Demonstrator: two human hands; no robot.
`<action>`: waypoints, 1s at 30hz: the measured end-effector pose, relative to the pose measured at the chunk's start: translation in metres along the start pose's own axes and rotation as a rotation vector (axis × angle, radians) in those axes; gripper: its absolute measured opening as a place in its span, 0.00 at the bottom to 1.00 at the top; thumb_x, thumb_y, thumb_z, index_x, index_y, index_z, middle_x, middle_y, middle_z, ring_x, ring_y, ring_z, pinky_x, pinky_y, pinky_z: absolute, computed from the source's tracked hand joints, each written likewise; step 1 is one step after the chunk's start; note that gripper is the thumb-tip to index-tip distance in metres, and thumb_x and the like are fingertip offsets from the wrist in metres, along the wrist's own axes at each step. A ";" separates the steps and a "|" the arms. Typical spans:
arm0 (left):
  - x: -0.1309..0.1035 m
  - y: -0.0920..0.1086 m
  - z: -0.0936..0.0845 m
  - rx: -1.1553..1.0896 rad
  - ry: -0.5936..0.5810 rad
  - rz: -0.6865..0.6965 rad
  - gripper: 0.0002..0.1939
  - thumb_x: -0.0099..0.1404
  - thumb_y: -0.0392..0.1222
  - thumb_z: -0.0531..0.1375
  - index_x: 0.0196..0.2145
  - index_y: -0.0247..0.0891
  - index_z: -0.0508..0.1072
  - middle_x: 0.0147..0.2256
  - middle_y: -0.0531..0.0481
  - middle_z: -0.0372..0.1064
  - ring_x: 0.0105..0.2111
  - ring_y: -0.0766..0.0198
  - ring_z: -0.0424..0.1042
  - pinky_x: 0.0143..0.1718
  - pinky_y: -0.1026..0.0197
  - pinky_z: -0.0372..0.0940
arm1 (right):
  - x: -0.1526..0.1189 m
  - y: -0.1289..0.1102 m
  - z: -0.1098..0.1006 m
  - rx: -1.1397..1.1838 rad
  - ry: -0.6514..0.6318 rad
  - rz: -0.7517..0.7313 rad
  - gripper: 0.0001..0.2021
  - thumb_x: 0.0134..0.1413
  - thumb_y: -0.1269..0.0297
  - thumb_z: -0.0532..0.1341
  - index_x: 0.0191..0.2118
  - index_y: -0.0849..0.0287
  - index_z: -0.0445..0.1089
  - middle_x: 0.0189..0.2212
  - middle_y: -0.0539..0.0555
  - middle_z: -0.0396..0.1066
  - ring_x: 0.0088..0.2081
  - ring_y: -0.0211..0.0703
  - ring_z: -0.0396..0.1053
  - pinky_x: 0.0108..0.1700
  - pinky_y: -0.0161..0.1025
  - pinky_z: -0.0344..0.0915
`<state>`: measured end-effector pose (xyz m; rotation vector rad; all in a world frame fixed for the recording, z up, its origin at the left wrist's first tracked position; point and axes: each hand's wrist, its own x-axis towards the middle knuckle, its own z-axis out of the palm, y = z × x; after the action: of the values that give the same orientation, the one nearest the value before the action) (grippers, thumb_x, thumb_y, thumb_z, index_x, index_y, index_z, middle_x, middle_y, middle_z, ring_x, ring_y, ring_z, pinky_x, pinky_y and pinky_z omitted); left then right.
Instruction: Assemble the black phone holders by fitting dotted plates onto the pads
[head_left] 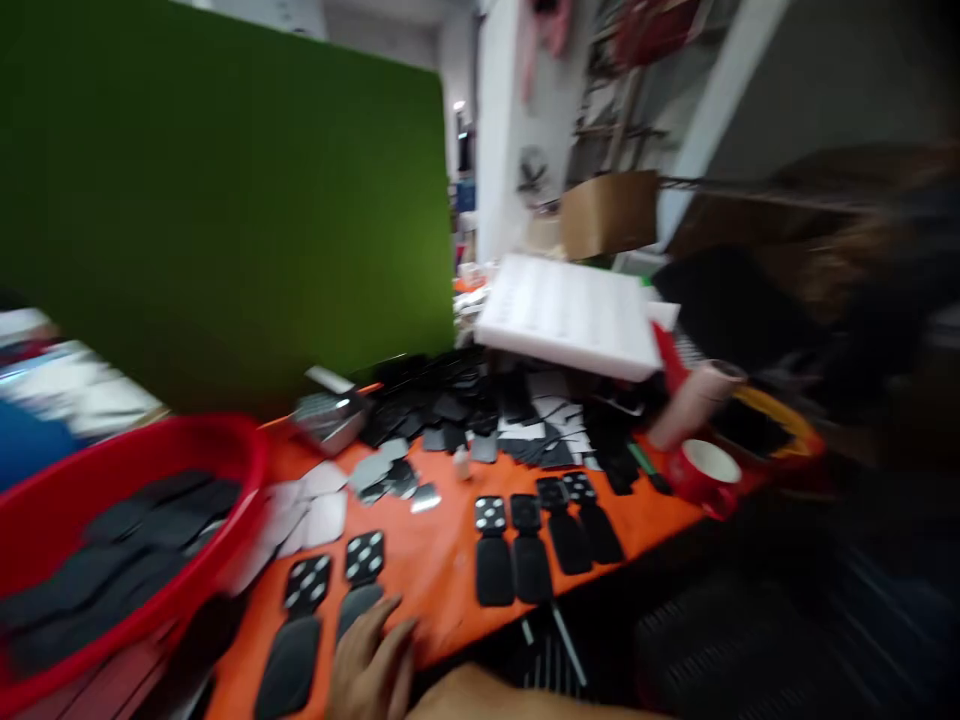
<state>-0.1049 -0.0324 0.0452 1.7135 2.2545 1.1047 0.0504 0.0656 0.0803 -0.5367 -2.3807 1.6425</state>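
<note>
My left hand [371,660] is at the bottom edge, its visible fingers slightly apart over the lower end of a dark rounded piece [358,606]. Beside it, part of my right hand or wrist [457,692] enters low in the view, its fingers hidden. A white-dotted black square [365,557] adjoins the piece under my left hand. Left of that lie another dotted square [307,584] and a dark rounded piece [289,665]. Several similar pairs, including a rounded piece [494,572] and dotted square [490,513], lie farther right on the orange surface [442,545].
A red basin [251,455] holding dark pieces stands left. Behind are a green panel [247,200], a metal container [330,420], a small white bottle [461,463] and piled black scraps [450,405]. A white foam block [568,315] and red mug [703,475] are right.
</note>
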 end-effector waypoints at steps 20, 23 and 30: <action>0.019 -0.058 -0.071 0.113 -0.073 -0.764 0.31 0.50 0.46 0.58 0.52 0.35 0.58 0.44 0.37 0.64 0.46 0.44 0.63 0.45 0.47 0.54 | 0.005 -0.011 0.033 -0.130 -0.167 0.012 0.11 0.51 0.62 0.54 0.37 0.52 0.72 0.32 0.52 0.73 0.32 0.41 0.69 0.34 0.32 0.60; 0.019 -0.060 -0.079 -0.074 -0.150 -0.750 0.23 0.50 0.47 0.58 0.43 0.34 0.65 0.38 0.41 0.70 0.40 0.51 0.69 0.41 0.55 0.60 | 0.011 -0.014 0.028 -0.053 -0.087 0.026 0.11 0.52 0.62 0.53 0.37 0.53 0.71 0.32 0.53 0.72 0.33 0.42 0.68 0.36 0.33 0.60; 0.006 0.002 -0.077 -0.729 -0.393 -0.774 0.18 0.49 0.48 0.61 0.36 0.34 0.70 0.33 0.48 0.72 0.35 0.56 0.69 0.36 0.60 0.62 | 0.052 -0.019 0.008 0.517 0.149 0.213 0.18 0.51 0.55 0.55 0.44 0.60 0.64 0.36 0.54 0.67 0.34 0.39 0.65 0.35 0.35 0.60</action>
<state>-0.1429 -0.0642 0.1051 0.6108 1.6783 1.0562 -0.0032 0.0737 0.0933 -0.7895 -1.7415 2.1203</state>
